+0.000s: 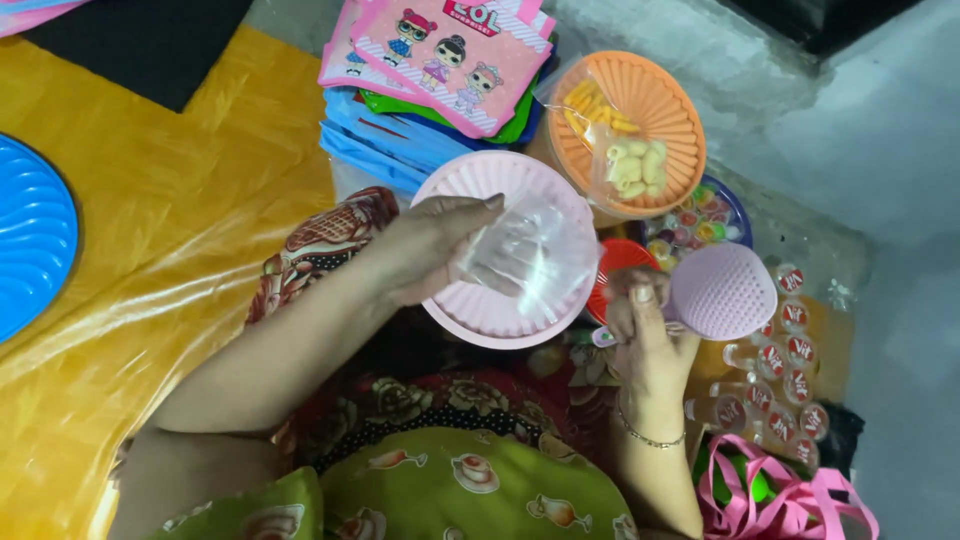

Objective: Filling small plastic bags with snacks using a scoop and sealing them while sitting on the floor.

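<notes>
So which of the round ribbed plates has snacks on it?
The orange plate at the top: it holds small clear bags of pale and yellow snacks. The pink plate under the left hand has only a clear plastic bag; the blue plate lies bare.

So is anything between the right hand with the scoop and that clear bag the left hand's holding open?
Nothing visible. The right hand holds the pink perforated scoop just beside the clear bag that the left hand holds over the pink plate.

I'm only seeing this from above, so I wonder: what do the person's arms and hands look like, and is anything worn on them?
Both arms are bare, with no sleeves or gloves in view. The right hand has a thin gold-coloured chain bracelet around its wrist. The left hand shows no bracelet or watch, and no rings can be made out on either hand. The fingernails look short.
</notes>
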